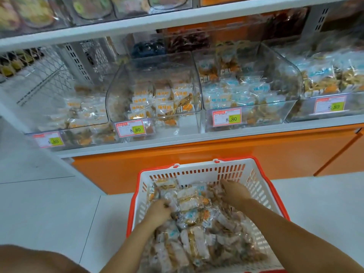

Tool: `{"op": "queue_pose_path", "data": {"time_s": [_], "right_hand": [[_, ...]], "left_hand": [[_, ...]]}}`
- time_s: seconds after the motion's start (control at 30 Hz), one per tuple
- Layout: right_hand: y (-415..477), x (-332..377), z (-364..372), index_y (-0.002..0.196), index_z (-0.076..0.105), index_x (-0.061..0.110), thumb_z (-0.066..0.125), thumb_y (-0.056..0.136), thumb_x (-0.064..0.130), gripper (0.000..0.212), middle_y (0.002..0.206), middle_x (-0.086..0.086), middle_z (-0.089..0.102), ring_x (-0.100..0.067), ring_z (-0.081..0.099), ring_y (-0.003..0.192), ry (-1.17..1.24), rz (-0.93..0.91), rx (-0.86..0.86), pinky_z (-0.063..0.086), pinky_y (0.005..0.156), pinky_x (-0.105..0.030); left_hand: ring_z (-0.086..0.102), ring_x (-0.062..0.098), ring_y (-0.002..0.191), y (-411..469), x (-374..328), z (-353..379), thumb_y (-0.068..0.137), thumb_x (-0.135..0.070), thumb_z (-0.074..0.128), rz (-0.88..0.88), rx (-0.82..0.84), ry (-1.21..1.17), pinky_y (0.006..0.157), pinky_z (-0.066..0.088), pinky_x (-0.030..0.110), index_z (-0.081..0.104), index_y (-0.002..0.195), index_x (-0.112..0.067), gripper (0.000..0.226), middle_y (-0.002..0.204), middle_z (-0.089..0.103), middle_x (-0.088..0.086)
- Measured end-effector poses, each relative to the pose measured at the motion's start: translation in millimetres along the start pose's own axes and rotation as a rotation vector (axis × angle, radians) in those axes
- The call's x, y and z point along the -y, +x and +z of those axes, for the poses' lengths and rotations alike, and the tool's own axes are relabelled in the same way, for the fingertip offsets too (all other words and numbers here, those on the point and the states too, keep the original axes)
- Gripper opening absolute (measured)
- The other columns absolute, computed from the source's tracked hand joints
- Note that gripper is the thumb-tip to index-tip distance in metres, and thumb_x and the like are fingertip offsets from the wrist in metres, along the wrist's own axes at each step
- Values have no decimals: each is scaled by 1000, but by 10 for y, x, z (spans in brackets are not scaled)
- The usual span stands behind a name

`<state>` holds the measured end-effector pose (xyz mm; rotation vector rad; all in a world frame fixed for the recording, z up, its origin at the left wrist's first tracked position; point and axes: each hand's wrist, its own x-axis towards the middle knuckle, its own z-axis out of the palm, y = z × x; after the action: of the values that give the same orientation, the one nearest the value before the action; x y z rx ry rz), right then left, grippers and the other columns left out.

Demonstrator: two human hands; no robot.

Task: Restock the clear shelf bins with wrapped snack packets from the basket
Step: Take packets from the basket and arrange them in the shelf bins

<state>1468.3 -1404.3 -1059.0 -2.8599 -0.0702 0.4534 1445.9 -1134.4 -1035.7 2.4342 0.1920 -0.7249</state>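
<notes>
A white basket with a red rim stands on the floor below the shelf, filled with several wrapped snack packets. Both my hands are down in the pile. My left hand is curled, gripping packets at the left side of the basket. My right hand lies over packets near the far right corner, fingers bent into them. Above, clear shelf bins hold packets: an orange-labelled bin in the middle and a blue-labelled bin to its right.
Further clear bins sit at the far left and far right, each with an 8.80 price tag. An orange cabinet front runs under the shelf. White floor tiles surround the basket. My knee shows at bottom left.
</notes>
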Motion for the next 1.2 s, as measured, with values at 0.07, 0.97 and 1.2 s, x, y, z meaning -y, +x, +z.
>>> {"op": "queue_pose_path", "data": {"time_s": [0.07, 0.97, 1.2], "right_hand": [[-51, 77, -207, 110, 48, 19, 56, 91, 29, 24, 104, 0, 63, -17, 58, 87, -11, -79, -104, 47, 72, -27], [-173, 1552, -2965, 113, 60, 31, 86, 65, 27, 55, 100, 7, 68, -8, 68, 83, 720, -325, -193, 55, 79, -27], [598, 1737, -3400, 92, 60, 10, 83, 71, 14, 31, 86, -6, 65, -21, 67, 71, 271, -137, -274, 59, 69, -38]], "left_hand": [[57, 18, 116, -73, -126, -72, 96, -27, 54, -8, 29, -219, 101, 42, 27, 59, 127, -11, 35, 130, 59, 4], [59, 10, 74, -524, -1472, -2266, 85, -3, 66, 648, -68, -724, 61, 48, 15, 61, 110, -14, 28, 95, 71, 1], [61, 10, 80, 174, -1644, -2437, 89, -8, 61, 588, -368, -47, 63, 44, 13, 68, 93, -14, 10, 89, 67, -4]]}}
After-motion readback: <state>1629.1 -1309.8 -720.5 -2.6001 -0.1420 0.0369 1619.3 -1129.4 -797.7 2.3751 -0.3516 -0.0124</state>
